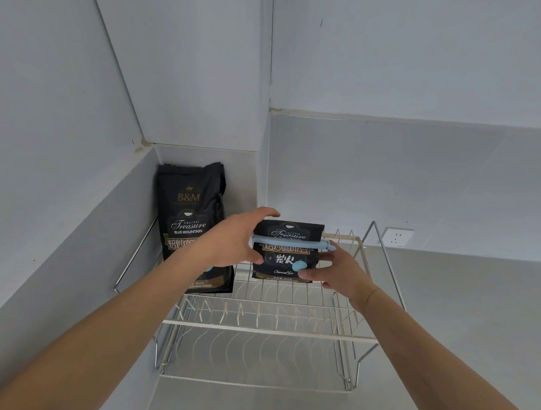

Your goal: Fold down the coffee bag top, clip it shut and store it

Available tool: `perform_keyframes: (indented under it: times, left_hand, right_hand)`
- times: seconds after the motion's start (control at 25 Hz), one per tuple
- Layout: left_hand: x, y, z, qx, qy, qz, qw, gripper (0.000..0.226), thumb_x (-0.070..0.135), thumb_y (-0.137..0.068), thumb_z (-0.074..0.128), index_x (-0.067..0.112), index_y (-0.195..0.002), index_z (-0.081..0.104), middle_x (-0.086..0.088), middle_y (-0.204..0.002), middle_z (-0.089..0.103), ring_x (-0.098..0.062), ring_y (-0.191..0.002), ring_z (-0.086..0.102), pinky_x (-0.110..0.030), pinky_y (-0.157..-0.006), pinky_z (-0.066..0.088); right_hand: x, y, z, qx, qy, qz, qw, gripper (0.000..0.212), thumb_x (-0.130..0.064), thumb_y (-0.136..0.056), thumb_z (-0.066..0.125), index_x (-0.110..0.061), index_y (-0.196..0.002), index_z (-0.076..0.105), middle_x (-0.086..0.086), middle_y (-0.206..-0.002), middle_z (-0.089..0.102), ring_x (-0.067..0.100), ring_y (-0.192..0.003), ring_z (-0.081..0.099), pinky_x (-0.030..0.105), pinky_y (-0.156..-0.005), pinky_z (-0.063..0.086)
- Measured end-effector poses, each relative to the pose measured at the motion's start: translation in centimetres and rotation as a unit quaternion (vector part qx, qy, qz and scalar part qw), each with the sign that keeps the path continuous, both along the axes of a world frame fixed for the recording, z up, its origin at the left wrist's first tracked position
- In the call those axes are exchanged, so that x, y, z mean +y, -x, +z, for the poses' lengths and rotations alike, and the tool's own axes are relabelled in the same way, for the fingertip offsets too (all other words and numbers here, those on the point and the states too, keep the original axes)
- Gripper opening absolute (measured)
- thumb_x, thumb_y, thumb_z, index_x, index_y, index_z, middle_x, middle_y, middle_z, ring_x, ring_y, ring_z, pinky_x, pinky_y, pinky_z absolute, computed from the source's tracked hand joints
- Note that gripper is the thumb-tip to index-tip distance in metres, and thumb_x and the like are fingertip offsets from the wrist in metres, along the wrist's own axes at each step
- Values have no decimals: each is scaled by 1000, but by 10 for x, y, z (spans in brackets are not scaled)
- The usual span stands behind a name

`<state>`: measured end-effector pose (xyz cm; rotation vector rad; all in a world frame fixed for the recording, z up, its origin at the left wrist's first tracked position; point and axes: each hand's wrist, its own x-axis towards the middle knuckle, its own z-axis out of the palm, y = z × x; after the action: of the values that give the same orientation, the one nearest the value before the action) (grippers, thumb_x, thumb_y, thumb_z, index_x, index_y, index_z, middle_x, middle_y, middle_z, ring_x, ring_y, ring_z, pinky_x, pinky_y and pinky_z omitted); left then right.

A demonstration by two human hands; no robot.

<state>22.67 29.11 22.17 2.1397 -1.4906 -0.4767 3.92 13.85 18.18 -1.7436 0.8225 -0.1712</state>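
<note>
Pale grey walls are meeting behind a wire rack on the desk; the left hand and right hand are gripping the folded, clipped coffee bag, lowering it onto the rack's top tier beside another bag on the left; only release is remaining

Tall bag at far left reads "B&M", "ORIGINAL Treasure", "BLUE MOUNTAIN", "454". The clipped bag shows "Treasure" and "Charcoal fire", plus Chinese characters.
</note>
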Motion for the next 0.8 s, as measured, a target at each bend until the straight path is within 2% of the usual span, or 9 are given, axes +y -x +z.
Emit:
perform_keyframes:
  times: [0.04, 0.12, 0.24, 0.36, 0.48, 0.56, 0.64, 0.8]
  left_hand:
    - [-1, 0, 0, 4, 0, 0, 1000, 90, 15, -66, 87, 48, -129, 33, 16, -113, 57, -10, -95, 57, -18, -73, 45]
    - [-3, 0, -1, 15, 5, 5, 1000, 89, 13, -66, 87, 48, -128, 34, 13, -113, 60, -11, -93, 59, -21, -72, 47]
    - [-5, 0, -2, 26, 13, 14, 999, 87, 11, -67, 86, 49, -127, 36, 9, -113, 62, -12, -93, 59, -25, -74, 53]
    - [-6, 0, -4, 38, 16, 16, 999, 85, 11, -68, 86, 50, -126, 36, 11, -111, 60, -7, -91, 58, -18, -69, 50]
    - [-9, 0, -6, 31, 4, 11, 999, 81, 12, -71, 84, 48, -125, 36, 15, -105, 58, -3, -87, 57, -16, -65, 48]
    - [-9, -2, -7, 46, -3, 10, 999, 79, 12, -72, 83, 48, -123, 35, 19, -99, 57, -5, -85, 59, -13, -60, 49]
    - [-8, -4, -7, 62, -5, 13, 998, 81, 12, -73, 83, 49, -125, 33, 16, -101, 57, -7, -87, 61, -12, -59, 50]
    - [-7, -1, -6, 80, 6, 12, 997, 95, 13, -70, 85, 53, -133, 26, 14, -110, 56, -6, -95, 59, -14, -65, 50]
  right_hand:
    - [0, 0, 0, 2, 5, -3, 1000, 52, -18, -72, 83, -29, -114, 55, -6, -111, 67, 18, -100, 60, 47, -94, 51]
    - [-1, 2, 0, 6, 10, -5, 1000, 50, -18, -73, 82, -28, -115, 56, -6, -109, 67, 18, -100, 60, 50, -100, 47]
    - [-3, 3, -1, 9, 7, -8, 1000, 46, -18, -74, 81, -31, -110, 55, -8, -105, 68, 9, -90, 59, 48, -97, 47]
    - [-5, 5, -2, 11, 7, -11, 1000, 44, -20, -74, 81, -33, -106, 54, -14, -98, 67, 5, -87, 58, 46, -94, 48]
    - [-6, 5, -3, 12, 4, -15, 1000, 43, -21, -73, 82, -34, -104, 54, -16, -92, 67, 4, -83, 59, 40, -86, 50]
    - [-6, 6, -2, 7, -6, -9, 1000, 37, -20, -74, 82, -36, -95, 57, -13, -92, 69, 4, -82, 60, 31, -75, 50]
    - [-5, 6, -1, 3, -7, -3, 1000, 32, -18, -74, 81, -37, -87, 58, -10, -93, 71, 3, -80, 61, 24, -68, 48]
    - [-3, 8, 4, 3, -8, -10, 1000, 36, -20, -74, 82, -35, -95, 57, -10, -90, 72, 4, -75, 62, 21, -61, 49]
